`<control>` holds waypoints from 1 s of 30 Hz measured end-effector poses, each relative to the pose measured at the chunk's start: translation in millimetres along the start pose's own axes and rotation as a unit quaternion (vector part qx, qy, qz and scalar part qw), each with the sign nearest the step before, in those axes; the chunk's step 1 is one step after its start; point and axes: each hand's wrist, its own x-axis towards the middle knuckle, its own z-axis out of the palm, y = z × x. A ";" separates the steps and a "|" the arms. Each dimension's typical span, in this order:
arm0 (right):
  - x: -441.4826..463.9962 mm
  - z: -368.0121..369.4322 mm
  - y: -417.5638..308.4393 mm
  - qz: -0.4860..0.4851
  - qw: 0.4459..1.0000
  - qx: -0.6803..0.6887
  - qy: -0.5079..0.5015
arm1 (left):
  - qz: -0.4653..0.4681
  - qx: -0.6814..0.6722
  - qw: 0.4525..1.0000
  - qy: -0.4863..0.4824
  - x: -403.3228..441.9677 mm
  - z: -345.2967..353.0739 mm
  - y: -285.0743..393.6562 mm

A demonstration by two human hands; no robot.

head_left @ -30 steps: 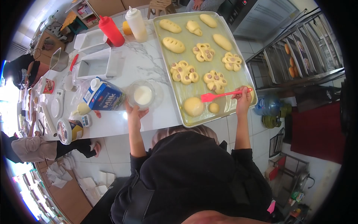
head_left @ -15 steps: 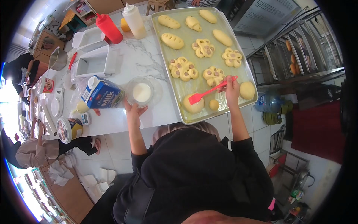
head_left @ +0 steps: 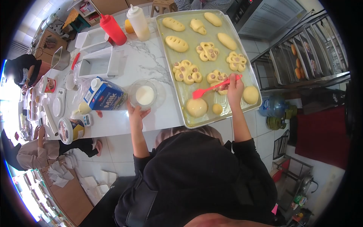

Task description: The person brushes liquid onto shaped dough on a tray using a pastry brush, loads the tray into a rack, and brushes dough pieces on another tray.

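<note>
My right hand [head_left: 235, 89] is closed round the handle of a red pastry brush [head_left: 199, 93]. The brush head is at the upper edge of a round dough ball [head_left: 197, 108], which looks glossy; whether they touch I cannot tell. A small dough ball [head_left: 217, 109] and a larger one [head_left: 250, 95] lie on the same baking tray [head_left: 177, 101]. Flower-shaped dough pieces with brown rounds [head_left: 187, 72] sit farther up. My left hand [head_left: 138, 113] grips the near side of a clear bowl [head_left: 133, 90] holding white liquid [head_left: 145, 95].
Left of the bowl stand a blue milk carton [head_left: 107, 94], a lidded tub [head_left: 70, 130] and white loaf pans [head_left: 96, 67]. Two squeeze bottles, one red [head_left: 113, 30] and one white [head_left: 138, 23], stand farther back. A tray rack [head_left: 302, 56] is at right. Other people work at left.
The brush head has lifted off the middle of the round dough ball, toward its upper edge. My right hand has shifted slightly with it; my left hand stays at the bowl.
</note>
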 end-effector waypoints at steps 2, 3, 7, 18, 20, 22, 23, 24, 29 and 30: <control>-8.2 -9.8 3.6 0.036 0.998 0.002 -0.044 | 0.003 -0.001 1.000 -0.001 -0.2 -0.5 -0.5; -10.5 -15.8 7.3 0.054 0.996 0.003 -0.066 | 0.002 -0.001 1.000 0.000 -0.3 -0.6 -0.4; -5.9 -46.5 32.9 0.048 0.996 0.040 0.059 | -0.004 -0.005 1.000 0.003 0.4 -2.5 -2.0; -27.5 -92.2 48.6 0.055 0.977 0.199 0.045 | 0.002 -0.014 1.000 -0.011 2.7 -5.4 -3.2; -33.1 -92.9 47.8 0.074 0.984 0.163 0.013 | 0.003 -0.019 1.000 -0.011 3.4 -5.5 -3.9; -33.1 -94.0 48.4 0.060 0.988 0.140 0.010 | 0.003 -0.024 1.000 -0.011 3.0 -4.9 -3.1; -30.8 -96.1 50.6 0.038 0.990 0.134 0.023 | 0.004 -0.026 1.000 -0.010 2.7 -5.0 -2.9; -29.4 -95.1 48.1 0.015 0.991 0.129 0.035 | 0.004 -0.028 1.000 -0.012 2.2 -5.3 -3.2; -25.6 -93.2 43.3 0.034 0.988 0.150 -0.016 | 0.004 -0.032 0.999 -0.012 1.1 -7.1 -6.4; -24.1 -92.5 43.6 0.049 0.988 0.139 -0.036 | 0.002 -0.029 1.000 -0.012 0.9 -7.9 -7.7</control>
